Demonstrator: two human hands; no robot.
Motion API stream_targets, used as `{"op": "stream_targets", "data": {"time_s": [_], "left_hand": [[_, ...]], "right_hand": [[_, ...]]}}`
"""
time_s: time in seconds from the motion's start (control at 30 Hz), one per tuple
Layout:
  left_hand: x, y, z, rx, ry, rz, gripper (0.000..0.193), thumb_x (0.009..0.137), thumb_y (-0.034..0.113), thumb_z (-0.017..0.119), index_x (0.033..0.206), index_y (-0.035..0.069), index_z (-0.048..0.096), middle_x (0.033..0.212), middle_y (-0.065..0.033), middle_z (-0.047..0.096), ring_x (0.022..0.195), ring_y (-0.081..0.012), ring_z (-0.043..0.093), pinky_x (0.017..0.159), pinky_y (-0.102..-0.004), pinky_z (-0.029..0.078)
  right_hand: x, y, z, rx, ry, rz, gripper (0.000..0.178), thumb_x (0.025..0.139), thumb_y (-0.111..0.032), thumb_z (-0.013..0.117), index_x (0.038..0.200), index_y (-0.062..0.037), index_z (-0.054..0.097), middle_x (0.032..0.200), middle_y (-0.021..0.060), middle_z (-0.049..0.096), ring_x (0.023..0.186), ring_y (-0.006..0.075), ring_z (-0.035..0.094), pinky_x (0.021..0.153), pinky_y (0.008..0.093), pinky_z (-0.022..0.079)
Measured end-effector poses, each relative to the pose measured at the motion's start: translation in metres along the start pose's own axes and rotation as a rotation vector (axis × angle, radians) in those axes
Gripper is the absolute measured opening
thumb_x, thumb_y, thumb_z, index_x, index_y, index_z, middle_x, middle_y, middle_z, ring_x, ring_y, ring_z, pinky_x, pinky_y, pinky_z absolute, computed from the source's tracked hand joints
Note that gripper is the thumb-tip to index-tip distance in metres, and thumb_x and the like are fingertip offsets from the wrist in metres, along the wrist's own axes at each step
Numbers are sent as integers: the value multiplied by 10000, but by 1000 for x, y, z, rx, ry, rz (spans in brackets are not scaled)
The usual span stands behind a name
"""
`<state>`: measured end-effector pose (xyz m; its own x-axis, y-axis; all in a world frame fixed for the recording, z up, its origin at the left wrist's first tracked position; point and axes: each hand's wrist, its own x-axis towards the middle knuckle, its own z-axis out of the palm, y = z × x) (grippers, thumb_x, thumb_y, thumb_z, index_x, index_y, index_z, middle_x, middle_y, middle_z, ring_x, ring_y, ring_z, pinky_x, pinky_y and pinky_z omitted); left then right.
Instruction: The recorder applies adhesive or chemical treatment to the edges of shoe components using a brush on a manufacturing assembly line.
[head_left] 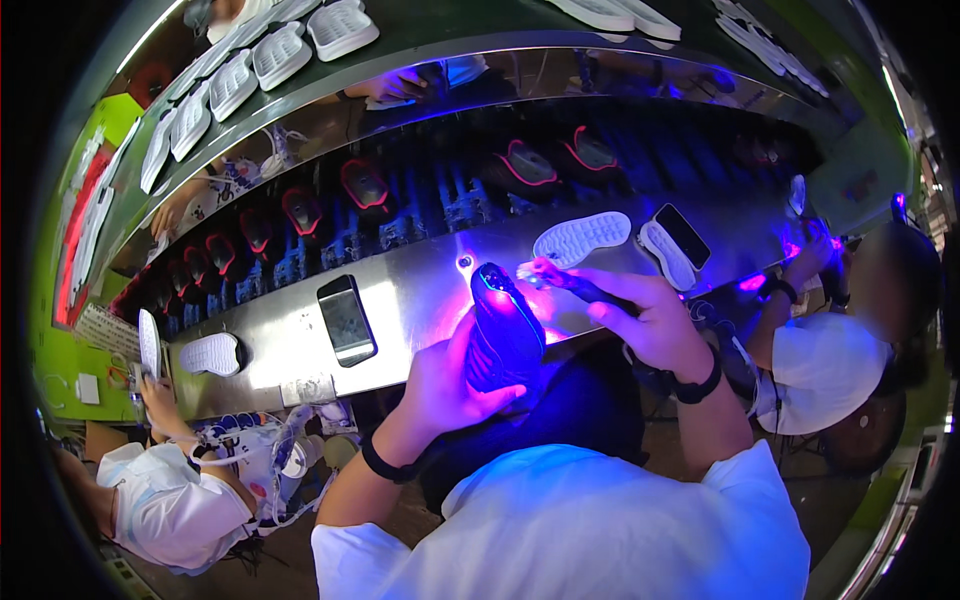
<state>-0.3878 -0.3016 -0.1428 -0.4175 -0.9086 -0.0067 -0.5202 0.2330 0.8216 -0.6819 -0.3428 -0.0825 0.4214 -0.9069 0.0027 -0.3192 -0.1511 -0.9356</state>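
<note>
My left hand (440, 385) is wrapped round a dark shoe upper (508, 335), its sole side lit strongly in violet light. Closed on the dark handle of a brush (585, 288), my right hand (655, 325) is to the right of the shoe. The pale bristle end lies close to the shoe's edge; whether it touches is hard to tell. Just beyond the brush, a white shoe sole (583, 238) rests on the metal bench (280, 330). Another white sole (668, 262) lies farther right, with a dark phone (683, 235) against it.
A second phone (346, 320) and a white sole (210, 354) lie left on the bench. Dark shoes with red collars (365, 186) stand on a blue-black conveyor behind it. White soles (283, 55) line the upper shelf. Co-workers sit left (175, 505) and right (830, 370).
</note>
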Motion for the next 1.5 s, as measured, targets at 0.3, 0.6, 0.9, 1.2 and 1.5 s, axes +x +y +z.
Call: {"op": "stream_targets", "data": {"time_s": [0.3, 0.6, 0.9, 1.2, 1.5], "left_hand": [[2, 20, 8, -287, -122, -16, 968, 725, 300, 948, 1487, 20, 420, 1247, -118, 704, 1155, -245, 687, 1012, -392, 528], [27, 12, 25, -671, -195, -234, 867, 777, 210, 910, 1458, -18, 424, 1276, -121, 650, 1180, -224, 646, 1039, -393, 509], [39, 3, 39, -982, -173, -426, 724, 916, 199, 781, 1475, -24, 380, 1308, -131, 615, 1197, -207, 617, 1027, -384, 505], [24, 4, 36, -1076, -195, -441, 725, 936, 201, 748, 1497, -19, 345, 1323, -123, 594, 1205, -206, 603, 1020, -375, 500], [3, -13, 17, -907, 54, -472, 672, 924, 217, 767, 1448, -33, 428, 1271, -122, 628, 1165, -219, 625, 1019, -378, 506]], "right_hand": [[-6, 29, 3, 126, 13, -103, 417, 934, -98, 728, 1337, -20, 656, 1187, 115, 743, 1112, 180, 680, 963, 323, 512], [-21, 68, -7, 130, -24, -34, 399, 928, -69, 725, 1319, -18, 665, 1160, 123, 749, 1017, 179, 693, 922, 323, 523], [-69, 109, 18, 125, 41, 58, 370, 913, -104, 755, 1259, 6, 682, 1156, 147, 742, 1103, 231, 693, 985, 347, 508], [-30, 71, 13, 146, 36, 164, 407, 951, -74, 706, 1350, -27, 646, 1165, 97, 727, 966, 159, 682, 940, 343, 536], [-64, 60, 0, 236, -281, 217, 414, 910, -67, 736, 1315, -18, 672, 1163, 124, 752, 1024, 174, 689, 944, 318, 519]]}}
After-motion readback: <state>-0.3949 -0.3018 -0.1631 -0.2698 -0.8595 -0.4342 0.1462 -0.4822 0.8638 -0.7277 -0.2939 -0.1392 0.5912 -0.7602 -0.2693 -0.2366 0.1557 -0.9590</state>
